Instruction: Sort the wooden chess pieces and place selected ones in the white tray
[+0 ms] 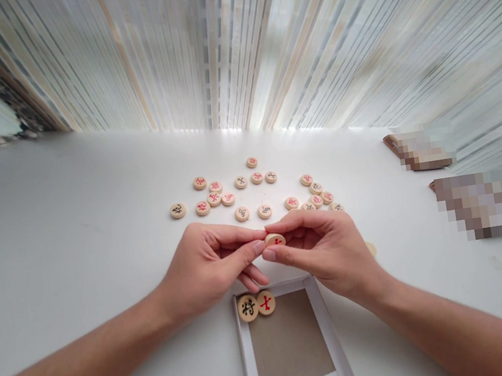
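Note:
Between the fingertips of both hands is a round wooden Chinese chess piece with a red character on its face. My left hand pinches it from the left with thumb and index finger, the other fingers hanging below. From the right, thumb and fingers of my right hand close on the same piece. Just under the hands stands a shallow white box with a brown-grey bottom. In its far left corner lie a black-character piece and a red-character piece, side by side.
Several more chess pieces, red and black, are scattered face up on the white table beyond my hands. One pale piece is partly hidden by my right hand. Two blurred-out brown items lie at the right. A striped string curtain borders the far edge.

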### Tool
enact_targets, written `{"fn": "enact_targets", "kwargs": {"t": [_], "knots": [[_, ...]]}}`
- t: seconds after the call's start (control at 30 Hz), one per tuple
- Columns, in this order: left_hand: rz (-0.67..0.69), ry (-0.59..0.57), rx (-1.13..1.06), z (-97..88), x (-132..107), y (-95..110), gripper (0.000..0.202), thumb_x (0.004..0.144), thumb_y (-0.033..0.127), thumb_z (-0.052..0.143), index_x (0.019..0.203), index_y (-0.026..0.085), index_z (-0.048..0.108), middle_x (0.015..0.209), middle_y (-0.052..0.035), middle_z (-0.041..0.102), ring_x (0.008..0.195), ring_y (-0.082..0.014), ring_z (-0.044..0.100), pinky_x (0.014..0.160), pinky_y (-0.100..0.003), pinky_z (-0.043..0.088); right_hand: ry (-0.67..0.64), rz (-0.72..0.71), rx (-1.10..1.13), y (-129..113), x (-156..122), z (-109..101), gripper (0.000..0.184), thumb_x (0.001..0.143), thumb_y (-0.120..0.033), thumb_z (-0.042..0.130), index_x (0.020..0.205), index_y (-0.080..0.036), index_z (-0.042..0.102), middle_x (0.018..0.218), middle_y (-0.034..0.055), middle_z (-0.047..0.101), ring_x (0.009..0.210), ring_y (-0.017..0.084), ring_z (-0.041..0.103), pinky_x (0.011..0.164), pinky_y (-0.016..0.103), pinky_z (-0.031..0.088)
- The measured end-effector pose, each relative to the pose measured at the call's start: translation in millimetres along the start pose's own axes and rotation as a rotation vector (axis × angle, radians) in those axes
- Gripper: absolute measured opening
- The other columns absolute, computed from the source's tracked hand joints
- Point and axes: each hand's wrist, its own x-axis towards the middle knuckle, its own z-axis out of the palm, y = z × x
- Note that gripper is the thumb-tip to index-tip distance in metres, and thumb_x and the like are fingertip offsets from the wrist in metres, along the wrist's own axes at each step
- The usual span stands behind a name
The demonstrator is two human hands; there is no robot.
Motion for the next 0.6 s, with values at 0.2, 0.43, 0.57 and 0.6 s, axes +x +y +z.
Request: {"fn": "enact_targets", "kwargs": {"t": [0.2,0.43,0.57,0.6], "knots": [[0.003,-0.040,0.019,0.2,0,5,0.018,0.084,0.022,0.085,0.099,0.012,0.087,0.068,-0.0064,0.081,0.058,-0.0211,0.080,0.053,-0.022,0.068,-0.001,0.026,0.050,-7,0,4,0.029,0.061,-0.028,0.104,0.084,-0.022,0.087,0.076,0.0035,0.081,0.066,0.018,0.074,0.057,0.028,0.065],[0.037,-0.088,-0.011,-3.3,-1,5,0.012,0.089,0.024,0.082,0.095,0.014,0.086,0.070,-0.0062,0.081,0.059,-0.0200,0.080,0.054,-0.021,0.068,-0.056,-0.057,0.047,-15,-1,5,0.025,0.068,-0.034,0.101,0.087,-0.024,0.089,0.072,0.0041,0.077,0.061,0.017,0.072,0.053,0.028,0.065],[0.045,-0.079,-0.052,-3.7,-2,6,0.009,0.087,0.023,0.085,0.089,0.014,0.086,0.070,-0.0049,0.081,0.056,-0.0177,0.078,0.053,-0.020,0.067,-0.081,-0.094,0.000,-17,-2,5,0.016,0.078,-0.030,0.095,0.092,-0.026,0.090,0.074,0.0035,0.077,0.059,0.015,0.073,0.054,0.025,0.064],[0.042,-0.072,-0.059,-3.6,-2,5,0.008,0.086,0.022,0.086,0.089,0.015,0.086,0.070,-0.0047,0.081,0.056,-0.0175,0.078,0.052,-0.020,0.067,-0.084,-0.104,-0.015,-17,-2,4,0.014,0.080,-0.029,0.093,0.094,-0.027,0.090,0.073,0.0033,0.077,0.059,0.014,0.073,0.054,0.025,0.063]]}}
